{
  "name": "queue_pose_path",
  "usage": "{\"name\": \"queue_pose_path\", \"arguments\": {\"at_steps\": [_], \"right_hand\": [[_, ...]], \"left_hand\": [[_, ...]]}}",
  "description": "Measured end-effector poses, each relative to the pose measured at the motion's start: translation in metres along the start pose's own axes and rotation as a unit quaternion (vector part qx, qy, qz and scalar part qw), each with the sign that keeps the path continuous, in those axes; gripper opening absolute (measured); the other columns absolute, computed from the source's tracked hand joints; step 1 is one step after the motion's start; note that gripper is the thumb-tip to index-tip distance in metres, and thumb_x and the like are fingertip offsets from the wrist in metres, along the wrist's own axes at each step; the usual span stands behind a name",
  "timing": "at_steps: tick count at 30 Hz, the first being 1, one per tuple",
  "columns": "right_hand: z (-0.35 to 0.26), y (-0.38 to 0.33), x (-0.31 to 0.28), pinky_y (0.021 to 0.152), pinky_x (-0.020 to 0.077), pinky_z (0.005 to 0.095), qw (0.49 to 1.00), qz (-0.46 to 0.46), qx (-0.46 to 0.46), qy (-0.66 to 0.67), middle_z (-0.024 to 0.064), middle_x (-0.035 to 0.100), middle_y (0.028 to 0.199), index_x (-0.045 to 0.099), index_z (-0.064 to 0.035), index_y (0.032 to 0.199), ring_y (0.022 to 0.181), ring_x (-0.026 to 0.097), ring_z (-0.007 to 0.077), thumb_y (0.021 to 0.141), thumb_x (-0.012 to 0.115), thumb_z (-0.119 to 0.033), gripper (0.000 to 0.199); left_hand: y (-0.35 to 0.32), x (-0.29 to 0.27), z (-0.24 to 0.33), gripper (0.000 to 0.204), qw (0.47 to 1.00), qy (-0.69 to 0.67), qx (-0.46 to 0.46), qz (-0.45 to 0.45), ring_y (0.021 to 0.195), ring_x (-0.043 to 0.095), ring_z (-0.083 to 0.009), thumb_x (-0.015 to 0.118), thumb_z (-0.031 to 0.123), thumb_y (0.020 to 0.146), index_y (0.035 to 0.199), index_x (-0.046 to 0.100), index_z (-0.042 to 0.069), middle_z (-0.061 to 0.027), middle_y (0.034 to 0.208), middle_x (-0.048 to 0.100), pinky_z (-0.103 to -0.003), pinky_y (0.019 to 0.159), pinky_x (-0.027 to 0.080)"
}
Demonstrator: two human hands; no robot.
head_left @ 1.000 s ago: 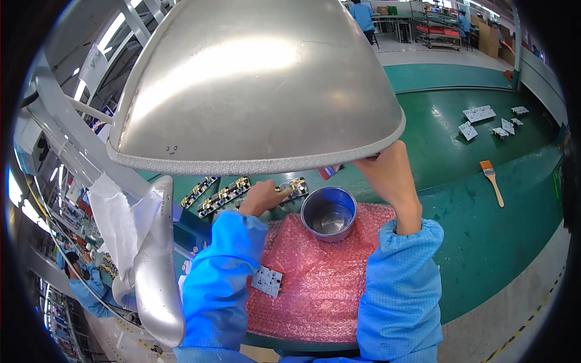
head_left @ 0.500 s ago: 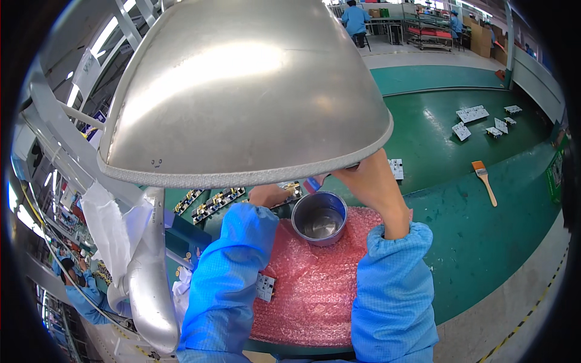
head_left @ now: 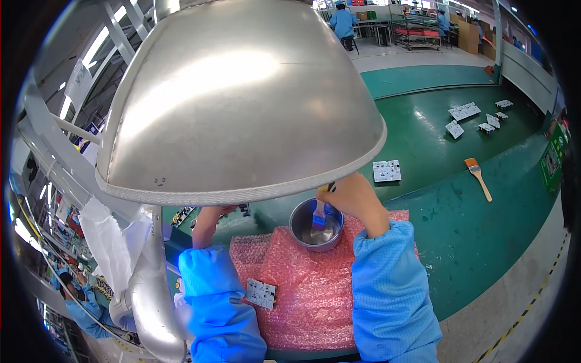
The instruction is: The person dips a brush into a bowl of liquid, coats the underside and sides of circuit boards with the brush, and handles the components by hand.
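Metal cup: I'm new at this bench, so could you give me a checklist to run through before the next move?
1. Metal cup upright, opening upward: ok.
2. Brush held in the right hand, bristle end inside the cup: ok.
3. Left hand fully visible: not ok; the metal hood hides part of it.
4. Left hand empty: cannot tell.
5. White circuit board lying on the pink bubble wrap: ok.
6. Second brush apart from both hands: ok.
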State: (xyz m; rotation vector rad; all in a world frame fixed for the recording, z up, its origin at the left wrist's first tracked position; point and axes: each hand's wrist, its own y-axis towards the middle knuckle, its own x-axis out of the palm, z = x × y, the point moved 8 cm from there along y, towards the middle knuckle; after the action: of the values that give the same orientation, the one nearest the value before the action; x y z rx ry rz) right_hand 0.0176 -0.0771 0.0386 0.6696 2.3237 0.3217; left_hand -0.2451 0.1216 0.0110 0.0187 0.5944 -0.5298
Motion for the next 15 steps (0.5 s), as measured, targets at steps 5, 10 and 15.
{"name": "queue_pose_path", "arguments": {"at_steps": [5,10,15], "right_hand": [[0.009,0.000,0.022,0.074,0.0485,0.0436,0.994,0.012,0.065,-0.086,0.0119,0.064,0.091,0.068,-0.0111,0.086,0.086,0.062,0.0332,0.068,0.072,-0.022,0.022],[0.017,0.003,0.030,0.075,0.0480,0.0438,0.993,0.040,0.008,-0.109,0.0106,0.064,0.090,0.067,-0.0110,0.087,0.087,0.062,0.0320,0.066,0.073,-0.020,0.023],[0.023,0.001,0.033,0.074,0.0479,0.0434,0.990,0.041,0.011,-0.135,0.0109,0.065,0.092,0.067,-0.0116,0.088,0.087,0.062,0.0323,0.065,0.073,-0.020,0.025]], "left_hand": [[-0.028,-0.017,0.017,0.047,0.962,-0.243,0.125,0.008,0.103,0.059,-0.0383,0.044,0.037,0.095,0.126,0.039,0.003,-0.0172,0.122,0.051,-0.045,0.084,0.051],[-0.032,-0.006,0.015,0.054,0.920,-0.362,0.144,-0.035,0.110,0.054,-0.0400,0.038,0.045,0.095,0.131,0.037,0.006,-0.0191,0.130,0.047,-0.055,0.092,0.046],[-0.021,-0.009,0.008,0.057,0.837,-0.510,0.189,-0.062,0.121,0.046,-0.0311,0.038,0.050,0.093,0.135,0.037,0.011,-0.0104,0.134,0.045,-0.053,0.100,0.037]]}}
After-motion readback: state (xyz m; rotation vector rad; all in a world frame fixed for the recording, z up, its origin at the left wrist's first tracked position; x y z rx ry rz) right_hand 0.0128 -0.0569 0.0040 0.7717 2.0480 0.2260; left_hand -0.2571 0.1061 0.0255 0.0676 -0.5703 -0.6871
